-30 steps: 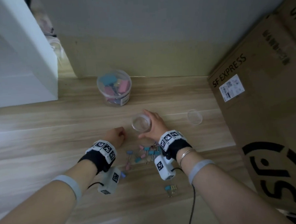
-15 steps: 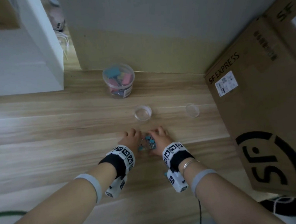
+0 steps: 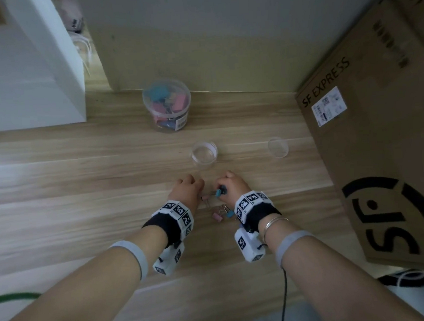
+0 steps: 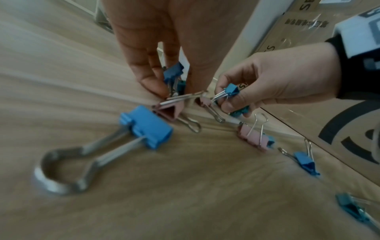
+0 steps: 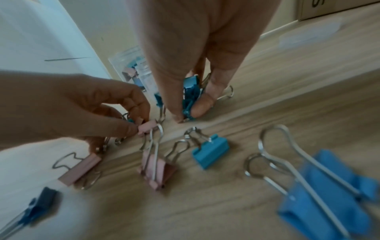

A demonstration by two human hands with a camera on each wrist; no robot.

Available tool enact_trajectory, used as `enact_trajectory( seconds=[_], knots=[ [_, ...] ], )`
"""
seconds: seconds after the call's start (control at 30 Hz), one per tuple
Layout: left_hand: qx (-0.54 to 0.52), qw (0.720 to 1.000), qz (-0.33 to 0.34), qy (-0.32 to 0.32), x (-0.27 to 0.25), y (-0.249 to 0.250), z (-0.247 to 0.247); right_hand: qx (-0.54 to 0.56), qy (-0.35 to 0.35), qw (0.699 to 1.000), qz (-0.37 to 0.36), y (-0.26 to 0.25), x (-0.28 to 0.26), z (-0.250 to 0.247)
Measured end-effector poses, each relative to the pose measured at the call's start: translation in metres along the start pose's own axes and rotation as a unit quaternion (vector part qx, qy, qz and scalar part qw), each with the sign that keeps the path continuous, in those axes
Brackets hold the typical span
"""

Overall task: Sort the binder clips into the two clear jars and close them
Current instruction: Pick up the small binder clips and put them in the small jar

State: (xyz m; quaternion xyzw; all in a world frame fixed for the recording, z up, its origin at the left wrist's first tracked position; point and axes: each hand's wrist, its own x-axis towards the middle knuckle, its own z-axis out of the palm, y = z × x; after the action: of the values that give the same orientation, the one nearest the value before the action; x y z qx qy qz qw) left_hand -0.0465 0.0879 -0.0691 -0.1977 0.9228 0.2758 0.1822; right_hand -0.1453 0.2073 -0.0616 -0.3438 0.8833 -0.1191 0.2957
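Small blue and pink binder clips [image 3: 219, 213] lie loose on the wooden floor between my wrists. My left hand [image 3: 191, 186] has its fingers curled round blue clips [image 4: 173, 73], and its fingertips pinch a pink clip [image 5: 145, 128]. My right hand [image 3: 226, 186] pinches a bunch of blue clips [image 5: 190, 95] between thumb and fingers, low over the floor. The small clear jar [image 3: 204, 153] stands open just beyond both hands, and its lid [image 3: 278, 147] lies to the right. The large clear jar [image 3: 167, 106] of bigger clips stands farther back with its lid on.
A big cardboard box [image 3: 379, 150] fills the right side, close to the lid. A white cabinet [image 3: 39, 71] stands at the back left and the wall runs behind the large jar. More loose clips [image 4: 146, 126] lie under my wrists.
A second ago my right hand was at the small jar. Both hands have since come back to the pile and now grip clips.
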Motion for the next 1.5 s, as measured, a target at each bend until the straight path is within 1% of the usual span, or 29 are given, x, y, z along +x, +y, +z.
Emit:
enact_trajectory(
  seconds=[0.13,0.2,0.3,0.37,0.43,0.5,0.57,0.67,0.73,0.77,0.9,1.0,1.07,1.13,1.23,1.3,1.4,1.5],
  knots=[
    [-0.020,1.000,0.001,0.007,0.004,-0.004,0.000,0.024,0.000,1.000,-0.011,0.001,0.000,-0.008],
    [-0.039,0.999,-0.004,0.010,0.005,-0.005,-0.001,0.047,0.009,0.999,-0.005,-0.003,-0.003,-0.018],
    [-0.072,0.997,-0.013,0.018,0.005,-0.007,-0.003,0.093,0.044,0.995,0.013,-0.017,-0.004,-0.041],
    [-0.089,0.995,-0.018,0.026,0.005,-0.008,-0.004,0.108,0.080,0.991,-0.004,-0.029,0.003,-0.060],
    [-0.097,0.995,-0.025,0.025,0.005,-0.009,-0.004,0.104,0.098,0.989,-0.029,-0.043,0.016,-0.074],
    [-0.104,0.994,-0.029,0.025,0.005,-0.010,-0.004,0.079,0.093,0.991,-0.056,-0.054,0.033,-0.078],
    [-0.112,0.993,-0.030,0.022,0.004,-0.011,-0.005,0.055,0.068,0.994,-0.066,-0.060,0.047,-0.073],
    [-0.126,0.991,-0.040,0.025,0.002,-0.013,-0.009,0.026,0.037,0.997,-0.065,-0.058,0.058,-0.064],
    [-0.130,0.990,-0.045,0.036,0.000,-0.011,-0.013,0.037,0.034,0.997,-0.059,-0.054,0.060,-0.063],
    [-0.132,0.989,-0.046,0.042,-0.001,-0.009,-0.016,0.055,0.045,0.996,-0.056,-0.052,0.059,-0.064],
    [-0.159,0.985,-0.036,0.064,0.002,0.003,-0.039,0.119,0.152,0.980,-0.048,-0.036,0.052,-0.074],
    [-0.180,0.978,-0.021,0.100,0.018,0.013,-0.064,0.152,0.176,0.973,-0.006,-0.013,0.044,-0.074],
    [-0.174,0.977,-0.028,0.123,0.033,0.020,-0.077,0.149,0.157,0.976,0.013,0.003,0.035,-0.070],
    [-0.169,0.976,-0.036,0.136,0.047,0.026,-0.080,0.138,0.129,0.982,0.015,0.014,0.024,-0.063],
    [-0.152,0.980,-0.053,0.116,0.059,0.031,-0.075,0.122,0.089,0.988,0.014,0.028,0.014,-0.050],
    [-0.161,0.979,-0.061,0.107,0.060,0.031,-0.071,0.118,0.072,0.990,0.017,0.034,0.009,-0.044],
    [-0.202,0.971,-0.050,0.120,0.051,0.030,-0.069,0.134,0.066,0.989,0.018,0.039,0.002,-0.038],
    [-0.205,0.969,-0.026,0.137,0.037,0.027,-0.069,0.136,0.012,0.990,0.037,0.044,-0.010,-0.032]
  ],
)
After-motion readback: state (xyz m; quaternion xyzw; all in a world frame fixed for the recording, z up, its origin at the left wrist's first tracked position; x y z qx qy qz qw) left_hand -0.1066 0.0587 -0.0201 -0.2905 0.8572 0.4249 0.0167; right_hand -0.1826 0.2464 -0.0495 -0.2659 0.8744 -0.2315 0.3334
